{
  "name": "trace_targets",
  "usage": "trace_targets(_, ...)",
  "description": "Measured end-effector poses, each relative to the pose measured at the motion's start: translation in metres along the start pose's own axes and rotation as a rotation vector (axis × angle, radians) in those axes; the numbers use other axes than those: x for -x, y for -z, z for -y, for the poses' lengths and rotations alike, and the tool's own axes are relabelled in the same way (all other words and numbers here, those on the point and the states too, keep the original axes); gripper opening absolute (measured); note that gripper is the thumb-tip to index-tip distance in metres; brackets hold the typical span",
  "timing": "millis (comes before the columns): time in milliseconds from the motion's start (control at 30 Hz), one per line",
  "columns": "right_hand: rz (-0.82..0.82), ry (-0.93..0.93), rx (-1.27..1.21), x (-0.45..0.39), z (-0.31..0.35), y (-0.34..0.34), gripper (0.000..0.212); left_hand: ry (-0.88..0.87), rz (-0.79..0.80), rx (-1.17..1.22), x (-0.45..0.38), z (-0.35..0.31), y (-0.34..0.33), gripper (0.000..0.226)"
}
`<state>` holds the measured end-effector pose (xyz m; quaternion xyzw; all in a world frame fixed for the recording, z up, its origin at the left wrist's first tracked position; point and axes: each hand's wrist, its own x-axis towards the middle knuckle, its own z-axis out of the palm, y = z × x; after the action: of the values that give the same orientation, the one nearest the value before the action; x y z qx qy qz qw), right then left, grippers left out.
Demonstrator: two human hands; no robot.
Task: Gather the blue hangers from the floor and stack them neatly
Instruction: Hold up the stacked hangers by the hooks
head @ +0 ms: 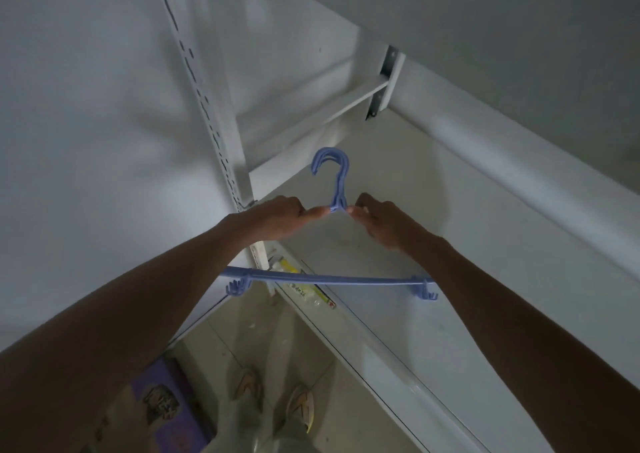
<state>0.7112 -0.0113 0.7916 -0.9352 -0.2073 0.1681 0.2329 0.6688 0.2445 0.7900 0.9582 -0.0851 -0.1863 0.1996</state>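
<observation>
A stack of blue hangers (337,182) is held out in front of me over a white shelf (467,244), hooks bunched together and pointing away. My left hand (277,220) grips the left shoulder just below the hook neck. My right hand (384,222) grips the right shoulder on the other side of the neck. The hangers' bottom bar (329,279), with small notched clips at both ends, runs under my forearms. How many hangers are in the stack I cannot tell.
A white slotted upright (207,106) stands left of the shelf, with a bracket and crossbar (377,89) behind. Below are the tiled floor, my two sandalled feet (273,397), a purple printed thing (166,404) at lower left, and a yellow-labelled item (304,286) on a lower shelf.
</observation>
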Motion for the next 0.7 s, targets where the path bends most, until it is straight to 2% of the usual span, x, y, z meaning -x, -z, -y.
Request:
trace_targets(33, -0.040, 0.017, 0.024, -0.003, -0.002, 0.005, 0.071, -0.033, 0.009, 0.013, -0.008, 0.000, 0.007, 0.044)
trace_targets(100, -0.115, 0.042, 0.068, -0.012, -0.007, 0.012, 0.060, -0.021, -0.006, 0.044, -0.023, -0.001, 0.023, 0.079)
trace_targets(167, -0.141, 0.027, 0.102, -0.024, -0.010, 0.015, 0.047, -0.010, 0.015, 0.041, -0.041, 0.003, 0.030, 0.090)
trace_targets(300, -0.182, -0.038, 0.139, -0.044, -0.025, 0.013, 0.044, -0.055, 0.001, -0.033, -0.070, 0.007, 0.032, 0.079)
trace_targets(400, -0.210, -0.082, 0.191, -0.056, -0.042, 0.011, 0.051, -0.129, -0.176, -0.393, -0.092, 0.006, 0.024, 0.082)
trace_targets(467, -0.232, -0.098, 0.225, -0.063, -0.051, 0.012, 0.056, -0.198, -0.225, -0.558, -0.106, 0.002, 0.025, 0.080)
trace_targets(600, -0.241, -0.119, 0.260, -0.080, -0.065, 0.019, 0.066, -0.232, -0.251, -0.623, -0.129, -0.001, 0.024, 0.076)
trace_targets(700, -0.187, -0.177, 0.287, -0.098, -0.067, 0.030, 0.061, -0.238, -0.304, -0.716, -0.138, -0.003, 0.030, 0.072)
